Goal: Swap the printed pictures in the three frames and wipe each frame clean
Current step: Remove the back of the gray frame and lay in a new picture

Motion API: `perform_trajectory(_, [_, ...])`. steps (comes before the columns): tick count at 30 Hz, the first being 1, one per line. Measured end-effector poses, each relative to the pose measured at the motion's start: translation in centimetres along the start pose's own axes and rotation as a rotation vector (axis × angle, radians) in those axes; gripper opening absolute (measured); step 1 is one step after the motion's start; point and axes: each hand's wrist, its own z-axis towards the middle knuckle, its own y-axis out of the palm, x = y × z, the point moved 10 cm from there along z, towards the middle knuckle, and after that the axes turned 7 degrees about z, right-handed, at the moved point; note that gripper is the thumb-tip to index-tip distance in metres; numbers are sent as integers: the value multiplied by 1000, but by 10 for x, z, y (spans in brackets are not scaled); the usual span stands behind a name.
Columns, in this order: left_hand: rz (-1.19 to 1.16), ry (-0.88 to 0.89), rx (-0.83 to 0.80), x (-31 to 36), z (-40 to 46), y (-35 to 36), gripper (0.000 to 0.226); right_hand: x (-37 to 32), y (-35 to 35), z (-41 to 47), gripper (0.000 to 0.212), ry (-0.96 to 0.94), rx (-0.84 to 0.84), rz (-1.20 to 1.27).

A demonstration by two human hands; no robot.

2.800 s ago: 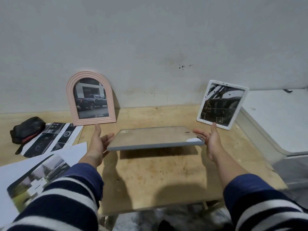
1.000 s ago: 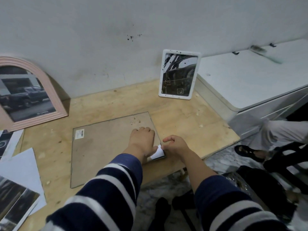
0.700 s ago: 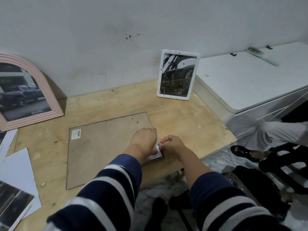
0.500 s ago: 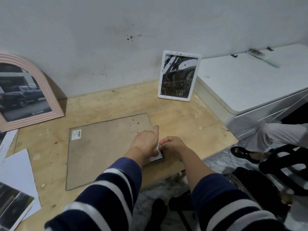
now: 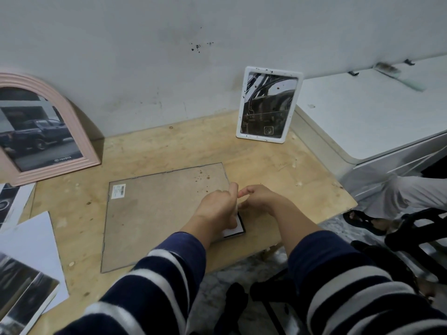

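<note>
A large rectangular frame [image 5: 157, 213] lies face down on the wooden table [image 5: 278, 170], its brown backing board up, a barcode sticker near its far left corner. My left hand [image 5: 217, 209] and my right hand [image 5: 258, 199] meet at its near right corner, fingers curled, pinching at the backing edge where a white paper corner [image 5: 235, 229] shows. A pink arched frame [image 5: 46, 131] with a truck picture leans on the wall at left. A small white frame [image 5: 268, 107] with a dark car picture stands at the back right.
Loose printed pictures and white sheets [image 5: 26, 259] lie at the table's left edge. A white cabinet [image 5: 377, 112] adjoins the table on the right. Another person's leg and sandalled foot [image 5: 362, 217] and a black chair [image 5: 416, 233] are on the floor at right.
The frame went from held flat in the air to lying face down on the table. Both hands moved to its near right corner, and my left thumb has lifted.
</note>
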Motion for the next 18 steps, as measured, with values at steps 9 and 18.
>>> perform_trajectory(9, [7,11,11,-1,2,3,45,-4,11,-5,40,-10,-65,-152])
perform_trajectory(18, [10,37,46,-2,3,0,47,-5,-5,1,36,-75,115,48])
